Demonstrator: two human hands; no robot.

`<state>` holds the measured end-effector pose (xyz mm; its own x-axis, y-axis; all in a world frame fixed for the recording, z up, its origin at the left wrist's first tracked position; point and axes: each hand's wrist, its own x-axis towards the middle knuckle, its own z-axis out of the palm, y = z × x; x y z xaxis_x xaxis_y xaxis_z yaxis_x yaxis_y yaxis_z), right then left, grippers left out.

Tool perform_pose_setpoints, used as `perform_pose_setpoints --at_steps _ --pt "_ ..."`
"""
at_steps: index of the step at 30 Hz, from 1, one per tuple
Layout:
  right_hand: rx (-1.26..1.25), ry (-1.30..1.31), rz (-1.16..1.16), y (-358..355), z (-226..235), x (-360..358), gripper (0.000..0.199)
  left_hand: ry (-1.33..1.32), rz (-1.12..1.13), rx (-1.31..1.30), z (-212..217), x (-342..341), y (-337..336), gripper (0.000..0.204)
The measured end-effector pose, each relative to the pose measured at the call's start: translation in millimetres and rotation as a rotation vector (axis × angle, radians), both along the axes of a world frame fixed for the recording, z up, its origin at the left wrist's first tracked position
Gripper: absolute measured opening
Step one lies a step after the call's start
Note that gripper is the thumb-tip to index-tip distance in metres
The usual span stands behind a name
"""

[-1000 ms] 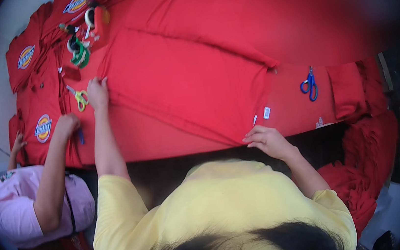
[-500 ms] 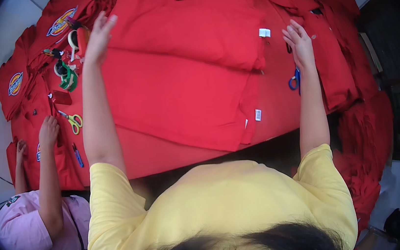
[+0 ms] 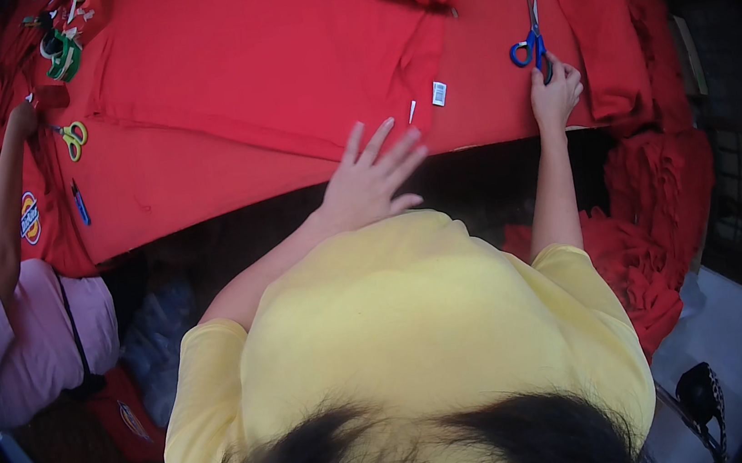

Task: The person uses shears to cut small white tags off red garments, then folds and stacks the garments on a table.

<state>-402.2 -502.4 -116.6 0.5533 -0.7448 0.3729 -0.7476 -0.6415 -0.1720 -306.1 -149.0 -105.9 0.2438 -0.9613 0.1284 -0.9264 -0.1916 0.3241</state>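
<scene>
— Hands? Both have pulled back from the far reach. Left hand now hovers with fingers spread, holding nothing, over the near edge of the red garment.
— Right hand?
— Down on the blue scissors near the table's right edge; grip unclear.
— Around?
— Co-worker's hand, green scissors at the left edge; nothing obstructs.

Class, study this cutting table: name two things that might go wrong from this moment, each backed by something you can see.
1. The right hand touches the blue-handled scissors lying on the red fabric; a hasty grab might nick fingers or snag cloth.
2. The left hand hovers open at the fabric's front edge, pinning nothing, so the layers may slide off the table.
</scene>
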Motion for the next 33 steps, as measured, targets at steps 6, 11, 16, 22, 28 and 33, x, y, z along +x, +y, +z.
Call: perform_pose_setpoints --at_steps 6,11,16,22,28,33 --pt "0.069 0.156 -0.013 -11 24 28 0.046 0.242 -0.359 -0.029 -30 -33 26 0.035" --pt "0.307 0.456 -0.039 -21 63 35 0.045 0.29 0.299 -0.238 21 -17 38 0.022" --pt "0.573 0.14 0.1 -34 59 14 0.039 -0.085 0.734 -0.162 15 27 57 0.028" --pt "0.761 -0.274 0.795 131 80 81 0.045 -0.027 0.795 -0.227 1 26 38 0.029" --pt "0.51 -0.294 1.104 188 31 129 0.054 0.55 0.898 -0.234 22 24 42 0.023" --pt "0.776 -0.229 0.933 142 48 57 0.054 1.966 0.854 -1.217 20 17 32 0.009"
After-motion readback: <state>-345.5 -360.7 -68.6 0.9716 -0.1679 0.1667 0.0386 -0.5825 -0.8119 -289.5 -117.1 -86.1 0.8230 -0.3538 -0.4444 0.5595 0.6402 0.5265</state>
